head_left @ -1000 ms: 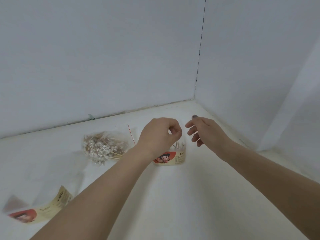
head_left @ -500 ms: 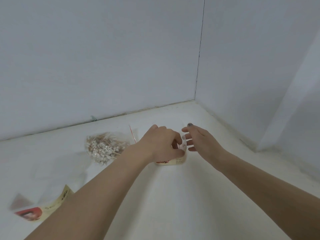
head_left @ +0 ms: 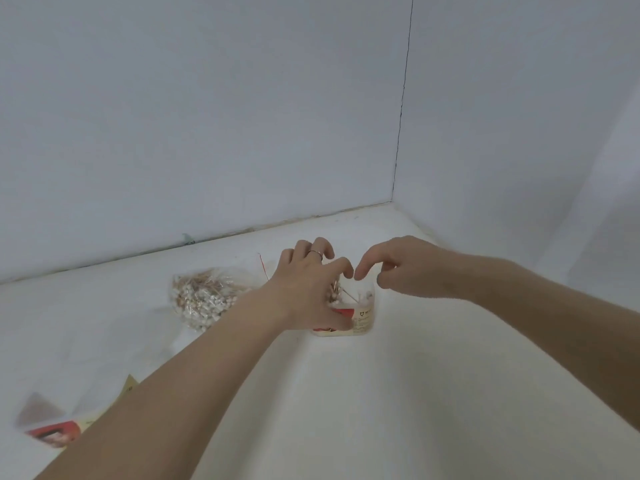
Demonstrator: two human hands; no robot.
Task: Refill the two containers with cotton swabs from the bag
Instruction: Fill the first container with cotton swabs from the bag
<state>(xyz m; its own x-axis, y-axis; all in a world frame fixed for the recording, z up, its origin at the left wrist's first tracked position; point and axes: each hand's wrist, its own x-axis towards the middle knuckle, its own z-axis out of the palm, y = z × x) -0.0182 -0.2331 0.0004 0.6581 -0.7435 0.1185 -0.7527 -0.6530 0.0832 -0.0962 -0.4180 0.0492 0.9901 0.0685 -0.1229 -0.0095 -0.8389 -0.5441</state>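
Note:
A small clear container [head_left: 363,315] with a red and yellow label stands on the white surface, with several cotton swabs [head_left: 341,294] sticking up inside it. My left hand [head_left: 308,289] wraps round its left side, thumb across the label and fingers arched over the top. My right hand [head_left: 405,268] hovers over the right rim with loosely curled fingers, holding nothing that I can see. The clear bag of cotton swabs [head_left: 204,296] lies to the left. A second clear container [head_left: 52,433] with the same label lies at the lower left, partly hidden by my left forearm.
A thin red strip [head_left: 263,268] sticks up behind my left hand, beside the bag. White walls meet in a corner close behind and to the right of the container. The surface is white all over.
My left hand came down from above the container, where it pinched swabs, and now wraps round it. My right hand moved in over the right rim.

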